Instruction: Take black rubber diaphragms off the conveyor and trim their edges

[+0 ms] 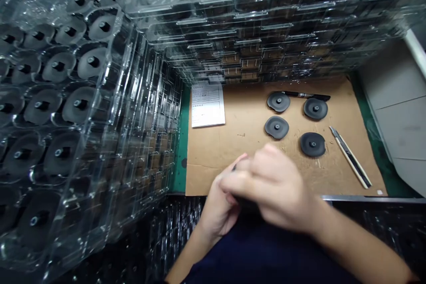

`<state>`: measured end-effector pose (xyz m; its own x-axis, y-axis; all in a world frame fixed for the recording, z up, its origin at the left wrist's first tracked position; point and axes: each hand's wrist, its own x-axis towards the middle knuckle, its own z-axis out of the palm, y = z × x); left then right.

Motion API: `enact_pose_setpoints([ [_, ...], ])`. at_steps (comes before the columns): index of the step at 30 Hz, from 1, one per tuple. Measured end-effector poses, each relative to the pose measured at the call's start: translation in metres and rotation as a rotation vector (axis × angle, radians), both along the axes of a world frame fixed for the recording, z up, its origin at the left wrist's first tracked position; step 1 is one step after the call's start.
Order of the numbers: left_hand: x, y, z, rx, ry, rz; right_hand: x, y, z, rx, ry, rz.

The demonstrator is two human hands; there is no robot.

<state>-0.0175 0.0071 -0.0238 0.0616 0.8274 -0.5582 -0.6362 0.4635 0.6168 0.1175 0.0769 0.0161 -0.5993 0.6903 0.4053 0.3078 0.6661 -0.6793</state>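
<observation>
My left hand (219,206) and my right hand (274,182) are together over the near edge of the cardboard sheet (213,155). The right one is closed and blurred by motion, and it covers part of the left hand's curled fingers. A small dark bit shows between them, but what they hold is too hidden to name. Just beyond, several dark grey round discs with a short central stem lie on the cardboard, the closest being one disc (313,144) and another disc (277,127).
Tall stacks of clear plastic trays, a left stack (133,111) holding similar discs and a back stack (253,26), wall in the cardboard. A printed paper (208,105), a black marker pen (306,95) and a utility knife (351,157) lie on it. A pale panel (396,106) stands right.
</observation>
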Motion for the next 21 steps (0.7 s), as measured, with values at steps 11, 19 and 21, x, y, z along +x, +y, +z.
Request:
enact_pose_setpoints([
  [11, -0.007, 0.004, -0.004, 0.031, -0.233, -0.010, 0.028, -0.033, -0.086, -0.557, -0.073, -0.277],
  [19, -0.003, 0.003, -0.004, 0.032, -0.192, -0.007, 0.022, -0.021, -0.035, -0.423, 0.032, -0.496],
  [21, -0.003, 0.002, -0.003, 0.028, -0.162, 0.005, 0.011, -0.023, -0.013, -0.254, 0.083, -0.364],
])
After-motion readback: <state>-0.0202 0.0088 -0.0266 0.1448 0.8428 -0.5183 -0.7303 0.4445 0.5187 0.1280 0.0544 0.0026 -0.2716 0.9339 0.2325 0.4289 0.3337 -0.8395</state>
